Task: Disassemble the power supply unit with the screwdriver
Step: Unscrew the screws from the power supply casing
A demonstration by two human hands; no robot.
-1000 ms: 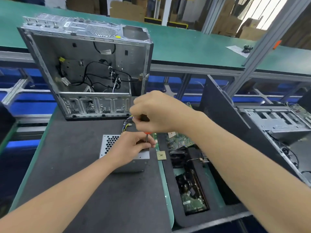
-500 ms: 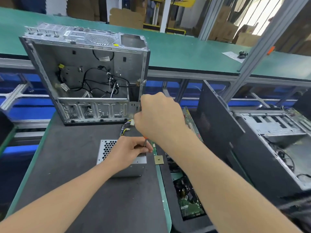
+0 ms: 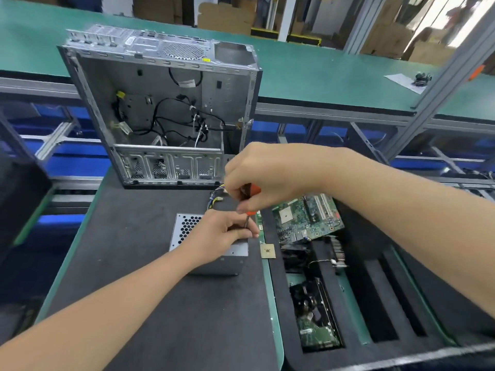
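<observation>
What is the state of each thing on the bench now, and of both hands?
Power supply: lying flat on the dark mat, cover on, held down.
Screwdriver: upright, tip down at the power supply's top edge.
Left hand: on the power supply, fingers around the screwdriver shaft.
Right hand: closed on the screwdriver handle.
Computer case: standing, side open, cables loose inside.
Circuit board: out of the case, tilted in the foam tray.

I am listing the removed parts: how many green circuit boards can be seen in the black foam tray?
2. One circuit board leans at the far end of the foam tray, beside the right hand. Another board lies in a near slot. Others may be hidden under dark parts.
</observation>
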